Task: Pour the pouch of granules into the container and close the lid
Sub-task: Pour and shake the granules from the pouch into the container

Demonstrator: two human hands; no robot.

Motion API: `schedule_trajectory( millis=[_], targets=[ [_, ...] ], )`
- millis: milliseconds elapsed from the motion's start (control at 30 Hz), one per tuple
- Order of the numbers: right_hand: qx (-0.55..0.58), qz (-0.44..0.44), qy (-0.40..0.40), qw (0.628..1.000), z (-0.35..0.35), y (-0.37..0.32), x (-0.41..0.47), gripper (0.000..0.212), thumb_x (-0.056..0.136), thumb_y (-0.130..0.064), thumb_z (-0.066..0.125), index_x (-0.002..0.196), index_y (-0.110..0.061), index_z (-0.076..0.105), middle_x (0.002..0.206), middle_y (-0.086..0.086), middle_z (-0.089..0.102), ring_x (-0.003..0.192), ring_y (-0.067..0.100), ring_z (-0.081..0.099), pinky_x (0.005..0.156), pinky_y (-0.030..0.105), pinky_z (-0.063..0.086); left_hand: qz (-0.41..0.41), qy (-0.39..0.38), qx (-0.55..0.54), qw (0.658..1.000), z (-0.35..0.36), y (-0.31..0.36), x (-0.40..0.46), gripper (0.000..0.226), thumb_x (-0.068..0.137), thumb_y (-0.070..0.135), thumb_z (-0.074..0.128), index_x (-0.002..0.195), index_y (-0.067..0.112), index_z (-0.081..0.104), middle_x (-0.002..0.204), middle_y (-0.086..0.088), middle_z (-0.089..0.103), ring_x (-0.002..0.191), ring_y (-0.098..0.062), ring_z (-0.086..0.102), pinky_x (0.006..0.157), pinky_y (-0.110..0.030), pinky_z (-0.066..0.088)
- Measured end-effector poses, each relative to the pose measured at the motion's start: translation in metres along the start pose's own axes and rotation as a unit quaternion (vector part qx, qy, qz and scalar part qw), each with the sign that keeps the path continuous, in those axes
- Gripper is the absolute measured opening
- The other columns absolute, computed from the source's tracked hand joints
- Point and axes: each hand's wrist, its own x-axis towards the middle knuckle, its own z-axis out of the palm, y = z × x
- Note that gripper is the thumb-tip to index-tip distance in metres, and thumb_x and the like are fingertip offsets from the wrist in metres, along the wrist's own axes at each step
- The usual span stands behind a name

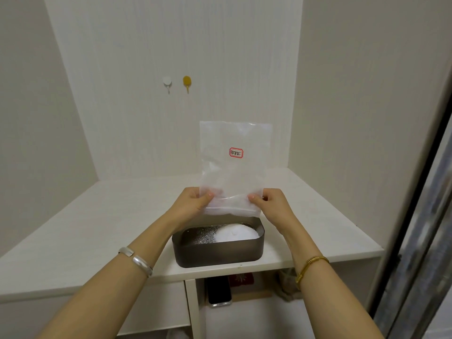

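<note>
- Pouch (234,165) position decides the coming move: the clear plastic bag hangs inverted directly above the dark container (217,250), its long axis close to upright, mouth end down and sealed end up toward the back wall (171,57).
- Left hand (193,204) pinches the lower left corner of the pouch between thumb and curled fingers; right hand (271,204) pinches the lower right corner the same way. Both sit at about the same height and distance from the mouth, one on each side, so neither is clearly nearer.
- The open mouth lies just above the far rim of the container, between the two hands; whether it touches the rim I cannot tell.
- Inside the container, a white mound of granules (236,233) fills the right part, with a thin glittering scatter over the dark floor on the left.
- The pouch looks nearly empty: its upper part is flat and see-through, a small red-bordered label (236,152) showing on it, and only a faint whitish film near the mouth.
- My judgement: pouring is almost done; what remains is shaking out the last grains, setting the pouch aside and fitting the lid, which is not in view.
- The container stands near the front edge of the white shelf top (85,228); a dark phone (219,292) lies in the open compartment below.
</note>
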Motion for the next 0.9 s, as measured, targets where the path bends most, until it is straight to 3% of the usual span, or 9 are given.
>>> schedule_trajectory(
  millis=[67, 133, 300, 367, 433, 533, 667, 833, 900],
  targets=[
    [0.004, -0.010, 0.002, 1.000, 0.004, -0.003, -0.001, 0.025, 0.086, -0.015, 0.065, 0.066, -0.002, 0.060, 0.065, 0.010, 0.056, 0.061, 0.017, 0.049, 0.060, 0.026, 0.040, -0.005, 0.045, 0.008, 0.999, 0.003, 0.000, 0.001, 0.012, 0.085, 0.019, 0.064, 0.083, 0.011, 0.072, 0.079, -0.006, 0.069, 0.071, -0.016, 0.060, 0.071, -0.024, 0.045],
    [-0.009, -0.025, 0.006, 1.000, 0.009, -0.006, -0.002, 0.024, 0.084, -0.017, 0.068, 0.066, -0.002, 0.060, 0.066, 0.007, 0.056, 0.061, 0.018, 0.050, 0.060, 0.029, 0.042, 0.000, 0.085, -0.006, 0.996, 0.006, 0.002, 0.001, 0.011, 0.078, 0.017, 0.072, 0.072, 0.008, 0.073, 0.065, -0.003, 0.069, 0.059, -0.011, 0.061, 0.059, -0.017, 0.047],
    [-0.021, -0.036, 0.005, 0.999, 0.008, -0.003, -0.002, 0.027, 0.090, -0.019, 0.059, 0.091, 0.006, 0.069, 0.092, 0.021, 0.070, 0.082, 0.033, 0.062, 0.080, 0.041, 0.052, 0.025, 0.080, -0.003, 0.996, 0.010, 0.002, -0.004, 0.013, 0.087, 0.014, 0.061, 0.090, 0.012, 0.074, 0.078, 0.003, 0.072, 0.064, 0.002, 0.063, 0.060, -0.008, 0.046],
    [-0.045, -0.036, 0.003, 0.998, 0.009, 0.000, -0.003, 0.026, 0.092, -0.019, 0.056, 0.076, -0.002, 0.068, 0.075, 0.017, 0.066, 0.068, 0.024, 0.055, 0.065, 0.032, 0.045, 0.019, 0.056, 0.017, 0.998, 0.008, -0.001, -0.005, 0.020, 0.090, 0.011, 0.056, 0.105, 0.009, 0.070, 0.092, 0.001, 0.071, 0.074, -0.001, 0.063, 0.062, -0.003, 0.045],
    [-0.063, -0.037, 0.024, 0.997, 0.013, 0.000, -0.002, 0.040, 0.093, -0.019, 0.054, 0.055, -0.010, 0.048, 0.055, 0.004, 0.045, 0.054, 0.015, 0.039, 0.052, 0.026, 0.029, 0.018, 0.055, 0.021, 0.998, 0.009, 0.001, -0.006, 0.024, 0.092, 0.012, 0.053, 0.111, 0.006, 0.067, 0.098, -0.003, 0.069, 0.084, -0.009, 0.063, 0.066, -0.004, 0.046],
    [-0.099, -0.059, 0.016, 0.993, 0.020, -0.004, -0.001, 0.053, 0.092, -0.018, 0.055, 0.044, -0.020, 0.031, 0.045, -0.004, 0.030, 0.044, 0.009, 0.028, 0.044, 0.019, 0.022, 0.019, 0.043, 0.025, 0.999, 0.018, 0.007, -0.007, 0.019, 0.090, 0.017, 0.057, 0.092, 0.005, 0.072, 0.078, 0.001, 0.070, 0.071, -0.005, 0.062, 0.059, -0.010, 0.043],
    [-0.048, -0.049, 0.033, 0.997, 0.011, -0.007, 0.002, 0.044, 0.089, -0.020, 0.060, 0.047, -0.016, 0.048, 0.045, -0.011, 0.040, 0.047, 0.007, 0.036, 0.049, 0.019, 0.027, 0.024, 0.066, 0.021, 0.997, 0.018, 0.009, -0.007, 0.021, 0.091, 0.023, 0.057, 0.096, 0.009, 0.072, 0.079, 0.001, 0.070, 0.070, -0.004, 0.062, 0.062, -0.012, 0.044],
    [-0.001, -0.020, -0.011, 1.000, -0.001, -0.002, -0.004, 0.034, 0.092, -0.020, 0.054, 0.074, 0.006, 0.065, 0.071, 0.027, 0.056, 0.068, 0.021, 0.048, 0.065, 0.029, 0.036, -0.015, 0.064, 0.049, 0.997, -0.001, 0.002, -0.007, 0.019, 0.089, 0.017, 0.059, 0.097, 0.006, 0.072, 0.076, -0.003, 0.067, 0.067, -0.012, 0.058, 0.063, -0.021, 0.044],
    [-0.007, -0.004, -0.026, 1.000, -0.001, 0.000, -0.004, 0.029, 0.094, -0.020, 0.050, 0.078, -0.004, 0.066, 0.075, 0.018, 0.060, 0.074, 0.021, 0.051, 0.067, 0.029, 0.040, -0.041, 0.044, 0.035, 0.998, -0.006, 0.003, -0.007, 0.014, 0.087, 0.014, 0.060, 0.092, 0.006, 0.072, 0.080, -0.007, 0.069, 0.070, -0.016, 0.060, 0.063, -0.022, 0.047]
  ],
)
